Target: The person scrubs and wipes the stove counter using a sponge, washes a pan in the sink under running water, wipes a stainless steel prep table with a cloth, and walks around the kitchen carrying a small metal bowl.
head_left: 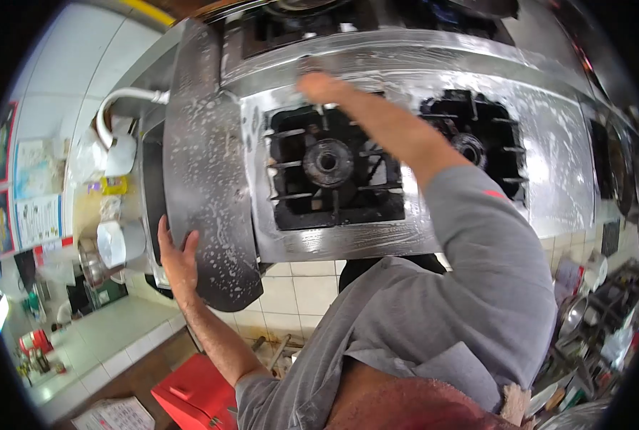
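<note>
My right hand (pixel 321 87) reaches across the stove to the soapy steel strip behind the burners. Its fingers are closed and pressed down there, with a small dark patch at their tips that I cannot make out. Below the forearm is a black burner (pixel 328 163) with its pan support, set in the wet stainless steel stove top (pixel 298 246). My left hand (pixel 180 264) lies at the outer edge of an upright steel side panel (pixel 208 179) spotted with foam. Its fingers and thumb are spread apart against that edge.
A second burner (pixel 470 148) is partly behind my right arm. More burners run along the back. To the left are a white hose (pixel 122 93), white containers (pixel 121 242) and a counter (pixel 97 326). A red box (pixel 194 390) stands below; metal kitchenware (pixel 577 315) crowds the right.
</note>
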`<state>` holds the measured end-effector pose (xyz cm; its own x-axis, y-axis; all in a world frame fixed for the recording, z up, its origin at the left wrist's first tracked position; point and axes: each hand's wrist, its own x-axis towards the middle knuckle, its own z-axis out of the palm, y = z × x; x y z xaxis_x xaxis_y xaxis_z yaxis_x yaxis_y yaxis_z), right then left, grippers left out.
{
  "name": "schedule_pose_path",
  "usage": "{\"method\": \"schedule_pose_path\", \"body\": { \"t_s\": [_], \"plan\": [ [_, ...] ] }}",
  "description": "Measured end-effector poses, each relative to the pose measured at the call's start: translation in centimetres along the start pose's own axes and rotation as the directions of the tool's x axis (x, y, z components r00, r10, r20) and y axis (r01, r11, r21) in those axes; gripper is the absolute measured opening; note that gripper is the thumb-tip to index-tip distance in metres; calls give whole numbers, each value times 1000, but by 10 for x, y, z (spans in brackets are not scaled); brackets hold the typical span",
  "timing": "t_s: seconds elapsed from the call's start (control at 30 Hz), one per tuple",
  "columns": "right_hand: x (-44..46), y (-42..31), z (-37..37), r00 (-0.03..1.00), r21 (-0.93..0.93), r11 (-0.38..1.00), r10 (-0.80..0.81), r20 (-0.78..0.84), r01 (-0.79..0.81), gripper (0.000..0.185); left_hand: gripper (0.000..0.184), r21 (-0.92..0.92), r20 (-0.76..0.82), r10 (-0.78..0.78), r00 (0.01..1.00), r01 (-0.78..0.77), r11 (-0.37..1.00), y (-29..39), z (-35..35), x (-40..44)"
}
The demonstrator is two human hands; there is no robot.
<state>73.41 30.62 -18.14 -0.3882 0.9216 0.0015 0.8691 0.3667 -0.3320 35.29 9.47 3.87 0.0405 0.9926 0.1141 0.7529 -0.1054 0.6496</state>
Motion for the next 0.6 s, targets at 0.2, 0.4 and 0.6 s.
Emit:
{"method": "schedule_pose_path", "body": {
  "t_s": [0.2,0.4,0.6],
  "plan": [
    [-16,-3,-24,992,-64,994,96,78,-91,25,68,129,-2,-142,990,141,982,13,-2,-5],
    [-304,209,-131,919,-193,915,378,111,-354,25,68,-242,49,-132,990,140,960,-1,-4,-24],
    [-355,242,-124,786,-20,792,601,-148,-610,35,68,-140,49,-90,995,96,985,-1,-7,-17]
  ]
}}
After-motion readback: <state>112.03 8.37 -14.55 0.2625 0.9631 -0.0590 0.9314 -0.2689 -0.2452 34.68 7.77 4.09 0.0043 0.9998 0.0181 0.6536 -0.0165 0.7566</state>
